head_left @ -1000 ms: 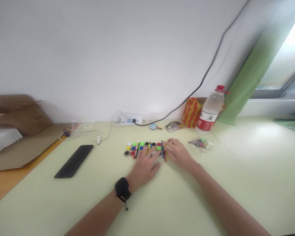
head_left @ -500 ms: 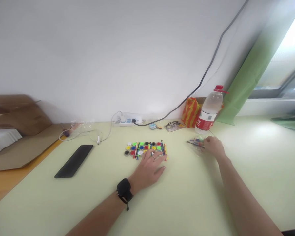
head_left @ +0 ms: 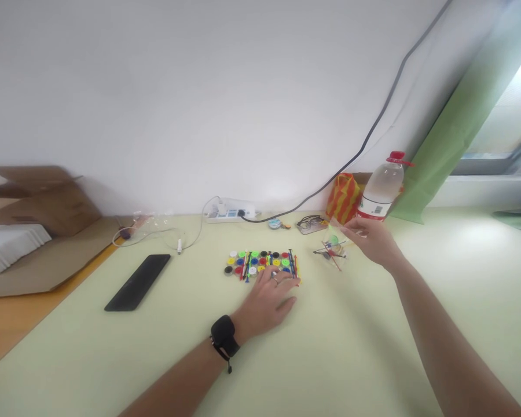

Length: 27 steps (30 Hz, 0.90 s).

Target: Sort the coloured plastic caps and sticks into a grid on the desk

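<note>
My left hand [head_left: 267,302], with a ring and a black watch [head_left: 224,334] on the wrist, lies with its fingers spread over the near edge of a group of small coloured discs [head_left: 253,262]. Thin coloured plastic sticks [head_left: 293,264] lie among the discs in upright columns, and my fingertips cover some pieces. To the right, my right hand [head_left: 370,237] pinches the top of a small clear plastic bag [head_left: 335,231]. Loose sticks and a green disc show at the bag's lower part; whether all are inside it, I cannot tell.
A water bottle [head_left: 378,191] and a striped red-yellow bag [head_left: 344,198] stand behind my right hand. A power strip [head_left: 229,213] sits by the wall. On the left are a black flat slab [head_left: 138,282], a white cable [head_left: 191,236] and a cardboard box [head_left: 47,200].
My right hand has risen and moved slightly left, lifting the clear bag's top. The sticks at the bag now lie more spread out. My left hand stays over the discs.
</note>
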Each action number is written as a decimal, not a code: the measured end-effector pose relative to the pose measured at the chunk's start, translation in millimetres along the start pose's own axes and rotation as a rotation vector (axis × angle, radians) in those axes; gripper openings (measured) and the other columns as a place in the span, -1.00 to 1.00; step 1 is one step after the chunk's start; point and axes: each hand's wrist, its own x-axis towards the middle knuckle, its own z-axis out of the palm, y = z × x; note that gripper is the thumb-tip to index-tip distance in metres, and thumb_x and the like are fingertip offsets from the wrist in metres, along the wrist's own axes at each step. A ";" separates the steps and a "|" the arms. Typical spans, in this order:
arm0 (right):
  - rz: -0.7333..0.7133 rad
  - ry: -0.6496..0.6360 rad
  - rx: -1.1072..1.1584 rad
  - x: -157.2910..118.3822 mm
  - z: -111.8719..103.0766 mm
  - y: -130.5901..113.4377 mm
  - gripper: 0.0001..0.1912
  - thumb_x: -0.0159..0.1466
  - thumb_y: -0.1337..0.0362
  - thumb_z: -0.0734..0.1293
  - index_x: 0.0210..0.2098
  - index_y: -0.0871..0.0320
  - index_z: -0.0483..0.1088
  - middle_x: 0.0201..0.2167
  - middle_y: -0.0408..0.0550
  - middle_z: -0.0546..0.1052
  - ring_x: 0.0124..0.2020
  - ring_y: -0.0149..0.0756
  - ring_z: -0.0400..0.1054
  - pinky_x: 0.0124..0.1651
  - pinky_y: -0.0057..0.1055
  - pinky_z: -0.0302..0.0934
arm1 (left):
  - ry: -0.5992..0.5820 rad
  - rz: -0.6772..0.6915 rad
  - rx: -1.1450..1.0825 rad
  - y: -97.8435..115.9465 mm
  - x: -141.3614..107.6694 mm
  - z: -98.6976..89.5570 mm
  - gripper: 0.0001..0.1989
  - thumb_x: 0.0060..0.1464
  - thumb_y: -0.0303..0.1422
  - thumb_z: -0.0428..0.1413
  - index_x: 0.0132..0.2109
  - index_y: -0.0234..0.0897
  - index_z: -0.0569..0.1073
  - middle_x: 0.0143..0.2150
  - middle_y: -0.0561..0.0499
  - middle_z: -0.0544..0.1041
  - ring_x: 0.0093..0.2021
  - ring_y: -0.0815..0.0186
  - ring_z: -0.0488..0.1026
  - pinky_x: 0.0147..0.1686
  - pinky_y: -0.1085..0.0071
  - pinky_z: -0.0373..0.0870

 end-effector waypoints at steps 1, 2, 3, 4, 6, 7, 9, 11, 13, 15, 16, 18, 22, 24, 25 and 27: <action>-0.026 -0.011 -0.010 1.6 0.5 -0.9 -0.62 0.25 -0.10 0.37 -0.39 0.08 0.54 -0.36 -0.03 0.64 -0.29 -0.15 0.50 -0.18 -0.22 0.35 | 0.002 0.004 0.003 -0.3 0.0 0.4 -0.66 0.30 -0.37 0.08 0.18 -0.12 0.45 0.14 -0.07 0.51 0.19 0.05 0.32 0.20 0.05 0.31; -0.047 -0.020 -0.022 2.6 1.3 -1.1 -0.63 0.25 -0.10 0.38 -0.38 0.07 0.55 -0.34 -0.02 0.65 -0.28 -0.14 0.50 -0.15 -0.20 0.36 | 0.004 0.008 0.006 -0.5 0.0 0.7 -0.66 0.30 -0.37 0.08 0.18 -0.11 0.45 0.14 -0.07 0.51 0.19 0.06 0.32 0.21 0.05 0.31; -0.059 -0.022 -0.032 3.0 2.2 -0.9 -0.64 0.25 -0.09 0.38 -0.37 0.07 0.55 -0.33 -0.02 0.65 -0.27 -0.13 0.50 -0.13 -0.19 0.36 | 0.007 0.011 0.009 -0.6 0.1 1.0 -0.66 0.30 -0.37 0.08 0.19 -0.10 0.45 0.14 -0.07 0.51 0.19 0.06 0.32 0.21 0.05 0.32; -0.065 -0.011 -0.039 2.9 2.9 -0.6 -0.65 0.25 -0.08 0.38 -0.37 0.07 0.55 -0.32 -0.01 0.65 -0.26 -0.13 0.50 -0.13 -0.18 0.36 | 0.009 0.013 0.012 -0.6 0.2 1.2 -0.65 0.30 -0.37 0.08 0.19 -0.09 0.45 0.14 -0.07 0.51 0.19 0.07 0.33 0.21 0.05 0.31; -0.074 0.020 -0.049 2.4 3.0 -0.1 -0.68 0.26 -0.05 0.38 -0.35 0.07 0.54 -0.32 -0.02 0.65 -0.27 -0.12 0.50 -0.13 -0.17 0.37 | 0.011 0.014 0.012 -0.4 0.3 1.3 -0.65 0.30 -0.37 0.08 0.20 -0.08 0.45 0.14 -0.07 0.52 0.20 0.07 0.33 0.21 0.05 0.31; -0.078 0.050 -0.051 2.4 2.0 0.0 -0.70 0.26 -0.03 0.38 -0.34 0.07 0.53 -0.32 -0.02 0.64 -0.28 -0.13 0.50 -0.14 -0.18 0.37 | 0.011 0.014 0.012 -0.3 0.4 1.3 -0.64 0.30 -0.37 0.08 0.20 -0.08 0.45 0.14 -0.07 0.52 0.20 0.07 0.33 0.22 0.05 0.31; -0.076 0.141 -0.055 4.0 -2.3 -0.2 -0.75 0.27 0.02 0.37 -0.32 0.07 0.51 -0.33 -0.04 0.63 -0.29 -0.14 0.50 -0.17 -0.21 0.37 | 0.007 0.013 0.009 -0.3 0.3 1.4 -0.64 0.29 -0.37 0.08 0.20 -0.08 0.45 0.14 -0.06 0.52 0.20 0.07 0.33 0.22 0.05 0.31; -0.051 0.274 -0.055 8.4 -8.7 -0.3 -0.82 0.26 0.10 0.37 -0.28 0.06 0.49 -0.34 -0.06 0.62 -0.31 -0.16 0.50 -0.20 -0.24 0.36 | 0.002 0.012 0.005 -0.5 0.0 1.6 -0.64 0.29 -0.37 0.08 0.20 -0.08 0.45 0.15 -0.06 0.51 0.21 0.07 0.32 0.23 0.05 0.30; -0.020 0.424 -0.021 15.6 -14.7 -0.5 -0.83 0.24 0.18 0.36 -0.19 0.07 0.47 -0.32 -0.05 0.61 -0.30 -0.16 0.50 -0.23 -0.25 0.36 | 0.000 0.014 -0.002 -0.8 -0.4 1.8 -0.64 0.29 -0.38 0.08 0.20 -0.09 0.44 0.16 -0.05 0.51 0.21 0.07 0.31 0.24 0.05 0.29; -0.003 0.511 0.021 25.0 -17.5 -1.3 -0.81 0.21 0.25 0.34 -0.17 0.08 0.45 -0.28 -0.02 0.61 -0.27 -0.14 0.50 -0.21 -0.24 0.38 | 0.000 0.022 -0.005 -0.9 -0.6 1.7 -0.63 0.29 -0.38 0.08 0.21 -0.09 0.44 0.15 -0.05 0.52 0.20 0.08 0.32 0.24 0.06 0.30; 0.011 0.527 0.044 30.3 -17.1 -2.2 -0.83 0.20 0.28 0.32 -0.19 0.09 0.46 -0.27 -0.01 0.61 -0.26 -0.13 0.50 -0.20 -0.23 0.38 | 0.002 0.027 -0.006 -0.8 -0.7 1.5 -0.63 0.29 -0.38 0.08 0.21 -0.09 0.43 0.15 -0.05 0.52 0.19 0.09 0.33 0.24 0.06 0.30; 0.053 0.493 0.095 41.5 -12.4 -5.5 -0.85 0.19 0.31 0.28 -0.30 0.10 0.50 -0.28 0.00 0.61 -0.25 -0.13 0.50 -0.15 -0.20 0.39 | 0.004 0.035 -0.005 -0.6 -0.7 1.0 -0.62 0.29 -0.39 0.08 0.22 -0.07 0.43 0.15 -0.05 0.52 0.19 0.10 0.34 0.24 0.05 0.30; 0.166 0.390 0.292 65.0 6.7 -19.1 -0.80 0.21 0.25 0.30 -0.29 0.13 0.57 -0.28 0.03 0.61 -0.22 -0.11 0.50 -0.11 -0.17 0.43 | 0.004 0.032 -0.010 -0.4 -0.6 -0.1 -0.62 0.29 -0.39 0.08 0.21 -0.06 0.43 0.15 -0.04 0.52 0.20 0.11 0.33 0.24 0.07 0.30; 0.194 0.320 0.399 77.8 17.1 -27.7 -0.78 0.23 0.16 0.35 -0.26 0.14 0.58 -0.26 0.04 0.61 -0.20 -0.10 0.51 -0.12 -0.17 0.46 | 0.002 0.024 -0.019 -0.5 -0.7 -0.3 -0.62 0.28 -0.39 0.10 0.21 -0.07 0.43 0.15 -0.03 0.52 0.20 0.11 0.32 0.24 0.09 0.30; 0.202 0.281 0.471 84.8 21.9 -31.6 -0.76 0.24 0.13 0.37 -0.25 0.16 0.57 -0.25 0.05 0.60 -0.20 -0.11 0.51 -0.12 -0.18 0.48 | 0.002 0.021 -0.024 -0.6 -0.7 -0.3 -0.62 0.28 -0.39 0.10 0.21 -0.08 0.43 0.15 -0.03 0.52 0.20 0.11 0.31 0.25 0.08 0.29; 0.219 0.207 0.618 99.7 30.3 -38.0 -0.70 0.24 0.08 0.40 -0.19 0.19 0.54 -0.18 0.08 0.58 -0.19 -0.14 0.53 -0.12 -0.20 0.51 | 0.001 0.018 -0.034 -0.8 -0.9 -0.4 -0.62 0.28 -0.39 0.10 0.22 -0.09 0.43 0.16 -0.03 0.51 0.20 0.09 0.30 0.26 0.07 0.27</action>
